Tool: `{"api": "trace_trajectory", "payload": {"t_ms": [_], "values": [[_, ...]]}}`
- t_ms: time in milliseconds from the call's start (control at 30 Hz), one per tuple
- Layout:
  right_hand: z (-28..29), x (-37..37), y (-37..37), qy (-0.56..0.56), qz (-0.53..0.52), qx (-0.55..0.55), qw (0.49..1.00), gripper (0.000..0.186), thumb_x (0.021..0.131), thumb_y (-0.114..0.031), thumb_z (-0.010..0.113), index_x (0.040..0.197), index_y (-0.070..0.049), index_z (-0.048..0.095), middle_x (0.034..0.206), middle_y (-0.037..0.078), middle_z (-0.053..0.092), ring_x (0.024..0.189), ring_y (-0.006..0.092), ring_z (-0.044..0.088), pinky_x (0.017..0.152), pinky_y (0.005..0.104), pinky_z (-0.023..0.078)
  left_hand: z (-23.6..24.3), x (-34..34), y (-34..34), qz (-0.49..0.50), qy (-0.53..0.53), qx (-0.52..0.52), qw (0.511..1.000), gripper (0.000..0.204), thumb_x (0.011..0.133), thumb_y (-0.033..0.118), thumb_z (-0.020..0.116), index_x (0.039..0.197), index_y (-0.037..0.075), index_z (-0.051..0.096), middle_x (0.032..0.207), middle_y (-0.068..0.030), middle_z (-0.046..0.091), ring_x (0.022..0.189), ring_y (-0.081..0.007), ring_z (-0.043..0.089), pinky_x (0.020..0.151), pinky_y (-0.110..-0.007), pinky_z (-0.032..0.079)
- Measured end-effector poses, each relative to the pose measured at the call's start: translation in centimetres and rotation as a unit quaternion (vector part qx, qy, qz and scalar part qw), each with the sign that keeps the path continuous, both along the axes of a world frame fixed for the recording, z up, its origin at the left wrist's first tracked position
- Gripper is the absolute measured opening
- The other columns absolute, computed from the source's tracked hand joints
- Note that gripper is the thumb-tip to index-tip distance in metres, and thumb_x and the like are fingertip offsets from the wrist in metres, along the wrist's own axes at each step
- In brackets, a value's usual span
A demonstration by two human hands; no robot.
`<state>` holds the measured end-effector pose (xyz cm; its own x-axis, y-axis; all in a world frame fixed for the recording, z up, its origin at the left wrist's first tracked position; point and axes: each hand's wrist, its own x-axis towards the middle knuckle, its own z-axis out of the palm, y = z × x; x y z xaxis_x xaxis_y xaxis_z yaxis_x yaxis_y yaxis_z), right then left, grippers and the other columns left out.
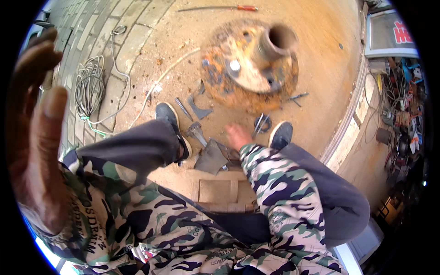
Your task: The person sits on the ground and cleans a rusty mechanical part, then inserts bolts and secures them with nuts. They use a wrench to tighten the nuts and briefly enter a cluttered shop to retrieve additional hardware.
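Observation:
My left hand (40,133) is raised close to the camera at the left edge, fingers apart and holding nothing visible. My right hand (237,135), blurred, reaches down between my feet just above a dark metal piece (210,158); its fingers are unclear. Near it lie a flat metal tool (196,130), a dark ring (263,126) with thin tools across it, a bar (183,107) and flat offcuts (201,110). A rusty round metal base (215,87) carrying an upright pipe (265,50) stands beyond it.
A coiled cable (89,91) lies on the pavers at left, a pale hose (165,73) on the dusty floor. A red-handled long tool (245,8) lies beyond the base. At right are a metal track (348,130), a sign panel (389,32) and piled scrap (403,114).

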<state>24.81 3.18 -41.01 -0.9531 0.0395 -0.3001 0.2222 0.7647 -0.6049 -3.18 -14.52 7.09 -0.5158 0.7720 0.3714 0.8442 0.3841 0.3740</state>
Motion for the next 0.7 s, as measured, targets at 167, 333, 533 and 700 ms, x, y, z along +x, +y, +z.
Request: {"api": "trace_trajectory", "payload": {"t_ms": [167,333,533,700], "values": [[-4.1,1.6,-2.4,0.069,0.022,-0.037,0.997,0.024,0.087,-0.012,0.061,0.110,-0.007,0.065,0.098,0.021,0.065,0.092,0.0419,0.066,0.075,0.0532,0.053,0.7,2.4,0.3,0.124,-0.041,-0.127,0.983,0.037,0.096,0.016,0.071,0.131,0.007,0.065,0.142,-0.0187,0.060,0.136,-0.0331,0.056,0.114,-0.048,0.047],[-3.0,-0.4,-1.1,-0.116,0.061,-0.064,0.989,0.025,0.084,-0.017,0.063,0.107,-0.006,0.064,0.100,0.021,0.064,0.094,0.0428,0.066,0.078,0.0540,0.052,0.0,2.3,1.1,0.149,-0.101,-0.064,0.982,0.038,0.086,0.011,0.078,0.121,0.003,0.067,0.133,-0.0193,0.063,0.126,-0.0328,0.062,0.108,-0.046,0.049],[-4.4,0.2,7.0,0.019,-0.187,-0.004,0.982,0.016,0.084,-0.018,0.068,0.093,-0.005,0.071,0.098,0.023,0.071,0.091,0.0445,0.069,0.081,0.0526,0.056,-0.7,2.1,3.7,0.118,-0.135,0.000,0.984,0.035,0.077,0.005,0.080,0.110,-0.003,0.070,0.119,-0.0208,0.069,0.111,-0.0343,0.070,0.096,-0.041,0.055],[16.4,-9.1,21.8,-0.142,0.057,0.283,0.947,0.017,0.080,-0.009,0.071,0.097,-0.007,0.077,0.095,0.020,0.075,0.092,0.0402,0.074,0.081,0.0469,0.060,-1.6,2.0,4.4,0.106,-0.115,-0.028,0.987,0.036,0.078,0.008,0.081,0.110,0.000,0.071,0.118,-0.0202,0.069,0.108,-0.0397,0.068,0.093,-0.043,0.055]]}}
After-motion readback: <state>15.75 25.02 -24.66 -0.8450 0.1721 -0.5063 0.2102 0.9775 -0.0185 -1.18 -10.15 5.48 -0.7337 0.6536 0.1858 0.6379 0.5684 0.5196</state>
